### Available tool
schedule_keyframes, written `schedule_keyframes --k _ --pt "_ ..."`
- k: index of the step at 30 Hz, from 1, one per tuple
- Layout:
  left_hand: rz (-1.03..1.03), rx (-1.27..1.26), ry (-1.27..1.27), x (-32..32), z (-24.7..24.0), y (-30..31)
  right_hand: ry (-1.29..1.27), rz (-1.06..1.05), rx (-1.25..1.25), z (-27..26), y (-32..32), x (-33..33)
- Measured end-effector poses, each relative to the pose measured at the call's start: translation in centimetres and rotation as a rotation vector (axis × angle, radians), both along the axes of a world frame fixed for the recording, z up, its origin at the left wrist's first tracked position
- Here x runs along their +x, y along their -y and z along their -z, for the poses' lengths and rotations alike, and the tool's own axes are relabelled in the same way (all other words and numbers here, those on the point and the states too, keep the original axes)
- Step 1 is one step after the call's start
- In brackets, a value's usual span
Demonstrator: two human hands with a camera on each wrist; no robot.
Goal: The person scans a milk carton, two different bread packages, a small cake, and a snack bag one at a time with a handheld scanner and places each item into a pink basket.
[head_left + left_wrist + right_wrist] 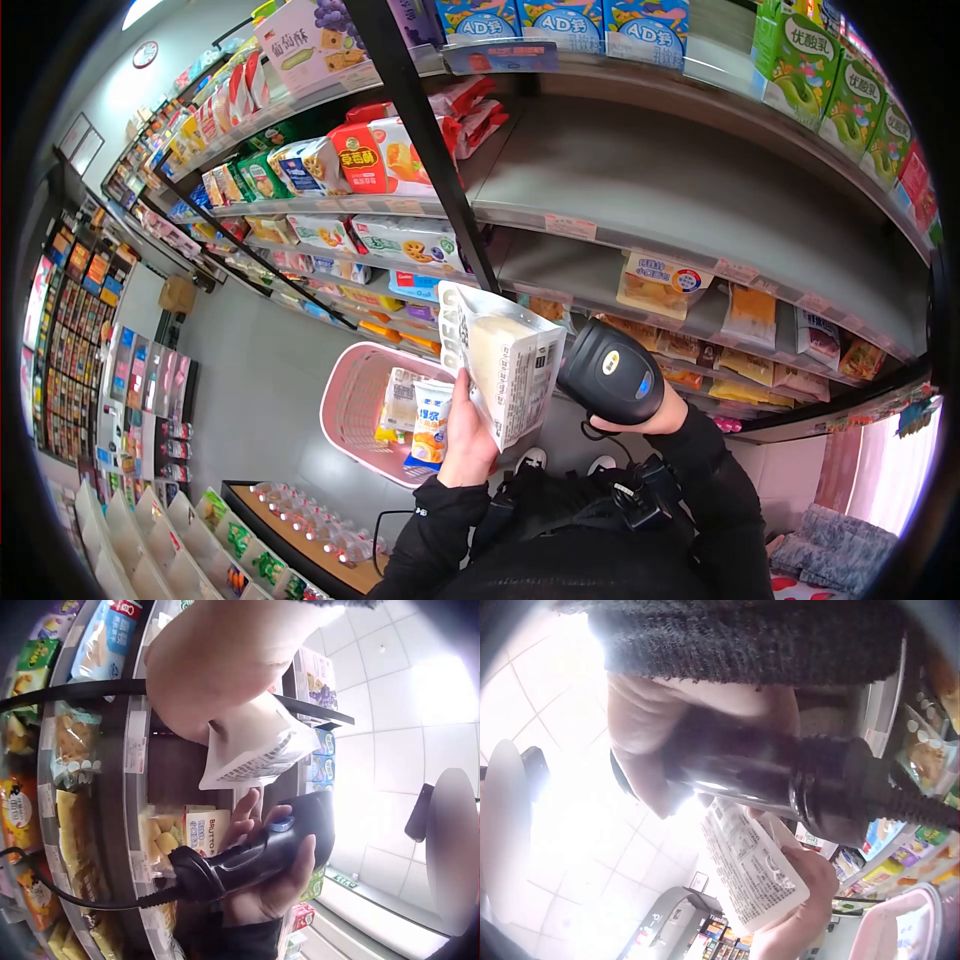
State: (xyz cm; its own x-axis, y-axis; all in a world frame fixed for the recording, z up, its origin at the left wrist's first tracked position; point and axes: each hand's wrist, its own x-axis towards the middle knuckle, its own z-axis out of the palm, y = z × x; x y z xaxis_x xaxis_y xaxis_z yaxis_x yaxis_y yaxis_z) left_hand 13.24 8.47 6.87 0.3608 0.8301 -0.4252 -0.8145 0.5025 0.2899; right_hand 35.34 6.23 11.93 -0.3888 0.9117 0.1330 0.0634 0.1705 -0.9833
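Observation:
My left hand (470, 432) grips a white and clear bread package (510, 365) by its lower left part, its printed back turned toward the scanner. A black handheld scanner (612, 372) is held in my right hand (668, 412), its head close to the package's right edge. In the left wrist view the fingers of my right hand (274, 889) wrap the scanner handle (232, 871), and the package (259, 754) hangs just above it. The right wrist view shows the package's printed side (750, 874) below the scanner (742, 765).
A pink basket (345, 440) with several packages stands on the floor to the left. Shelves (620, 150) of packaged food run across the front and right. Bottles (315, 522) sit on a low stand at lower left. The scanner's cord (82, 902) trails across the left wrist view.

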Motion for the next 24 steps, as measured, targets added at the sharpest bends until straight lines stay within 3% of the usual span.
schedule_keyframes --k 6,11,14,21,24 --pt "0.014 -0.039 0.020 -0.4 0.0 -0.3 -0.029 -0.055 -0.016 1.9 0.5 1.3" --pt "0.023 -0.048 0.069 -0.5 -0.5 -0.4 0.070 -0.063 0.027 -1.7 1.0 2.5" --pt "0.027 -0.032 0.064 -0.7 -0.1 -0.5 0.464 -0.211 0.190 -3.4 0.7 2.7" --pt "0.067 -0.019 0.032 -1.7 1.6 -0.9 0.569 -0.143 0.224 -3.8 0.9 2.4" --pt "0.055 -0.024 0.026 -2.1 2.9 -1.1 0.630 -0.220 0.219 -4.2 0.7 2.2"
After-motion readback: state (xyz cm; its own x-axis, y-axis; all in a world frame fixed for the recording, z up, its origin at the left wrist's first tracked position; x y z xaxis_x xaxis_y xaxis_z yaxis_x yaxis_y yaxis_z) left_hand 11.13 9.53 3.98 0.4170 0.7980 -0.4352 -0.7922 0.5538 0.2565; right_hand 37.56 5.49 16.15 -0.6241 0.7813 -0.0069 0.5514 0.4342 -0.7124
